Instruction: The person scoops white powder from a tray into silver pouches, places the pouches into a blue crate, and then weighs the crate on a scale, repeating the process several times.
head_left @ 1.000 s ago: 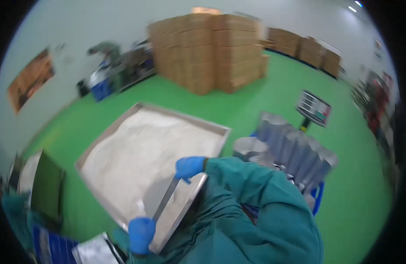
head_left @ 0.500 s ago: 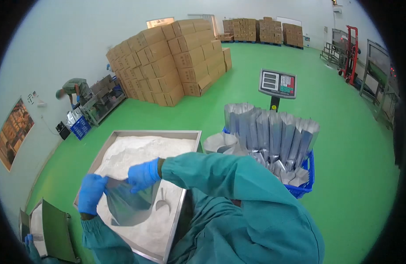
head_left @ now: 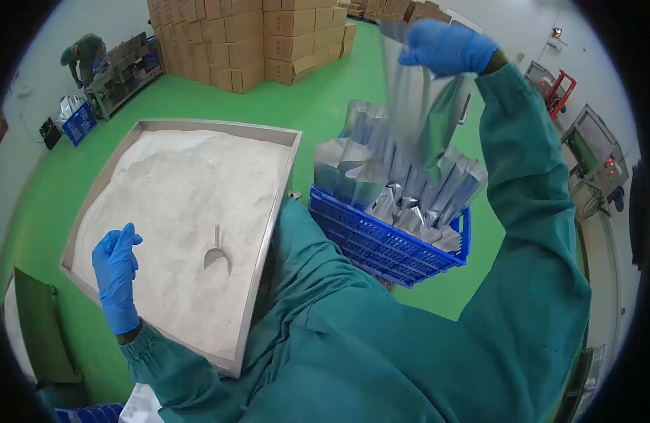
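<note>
My right hand (head_left: pixel 448 48), in a blue glove, is closed on the top of a silver foil bag (head_left: pixel 416 99). The bag hangs, blurred, over a blue crate (head_left: pixel 388 243) packed with upright foil bags (head_left: pixel 349 166). Over the left side of a metal tray (head_left: pixel 293 151) is my gloved left hand (head_left: pixel 117 271), holding nothing, its fingers loosely bent and partly apart. White powder (head_left: pixel 163 190) fills the tray. A metal scoop (head_left: pixel 217 257) lies on the powder, its handle pointing away from me.
Stacked cardboard boxes (head_left: pixel 226 42) stand beyond the tray. At the far left a person (head_left: pixel 85 55) bends beside a metal machine (head_left: pixel 124 74), near another blue crate (head_left: pixel 78 125). A red lift (head_left: pixel 561 94) and a machine with lit buttons (head_left: pixel 603 166) are on the right.
My right hand has carried the foil bag from over the tray to above the crate. My left hand has let go of the bag. The view has tilted down and turned right.
</note>
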{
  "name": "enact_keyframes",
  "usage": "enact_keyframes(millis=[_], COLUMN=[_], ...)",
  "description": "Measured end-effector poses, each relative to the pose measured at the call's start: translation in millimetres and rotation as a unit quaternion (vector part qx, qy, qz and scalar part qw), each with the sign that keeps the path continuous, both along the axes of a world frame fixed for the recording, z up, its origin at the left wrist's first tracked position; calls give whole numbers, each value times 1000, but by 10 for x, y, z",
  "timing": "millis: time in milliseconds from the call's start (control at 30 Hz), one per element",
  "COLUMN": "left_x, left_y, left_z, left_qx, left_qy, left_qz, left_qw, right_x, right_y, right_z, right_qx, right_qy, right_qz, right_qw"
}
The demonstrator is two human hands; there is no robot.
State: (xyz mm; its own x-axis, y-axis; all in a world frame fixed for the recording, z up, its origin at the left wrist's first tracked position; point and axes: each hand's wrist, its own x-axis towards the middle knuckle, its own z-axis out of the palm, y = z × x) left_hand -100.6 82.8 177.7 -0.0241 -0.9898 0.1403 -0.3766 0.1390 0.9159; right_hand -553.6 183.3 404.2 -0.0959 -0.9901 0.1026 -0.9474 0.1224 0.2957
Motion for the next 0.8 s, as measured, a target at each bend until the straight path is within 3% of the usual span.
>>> enact_keyframes(millis=[233, 300, 333, 367, 433, 633, 667, 800], left_x=[263, 324, 317, 301, 334, 438, 398, 89], left_y=[-114, -129, -121, -115, -94, -43, -55, -118], left_z=[-201, -288, -341, -398, -506, -554, -578, -716], left_qx=[18, 35, 43, 46, 48, 85, 86, 75], left_qy=[-20, -11, -7, -8, -7, -58, -58, -28], left_qz=[49, 56, 61, 62, 74, 92, 91, 54], left_qw=[998, 998, 997, 997, 996, 990, 990, 995], right_x=[-1235, -1564, -1819, -1767, -1688, -1289, -1270, -1417], right_y=[-149, -130, -122, -102, -9, 134, 177, 221], right_z=[-911, -1665, -2307, -2729, -3846, -3074, -3051, -3527], right_qx=[27, -31, -83, 151, -57, -46, -88, -100], right_qy=[-108, -85, -75, 124, -105, -155, -158, -160], right_qz=[-169, -107, -103, -100, -200, -231, -266, -242], right_qw=[979, 990, 988, 976, 972, 959, 947, 952])
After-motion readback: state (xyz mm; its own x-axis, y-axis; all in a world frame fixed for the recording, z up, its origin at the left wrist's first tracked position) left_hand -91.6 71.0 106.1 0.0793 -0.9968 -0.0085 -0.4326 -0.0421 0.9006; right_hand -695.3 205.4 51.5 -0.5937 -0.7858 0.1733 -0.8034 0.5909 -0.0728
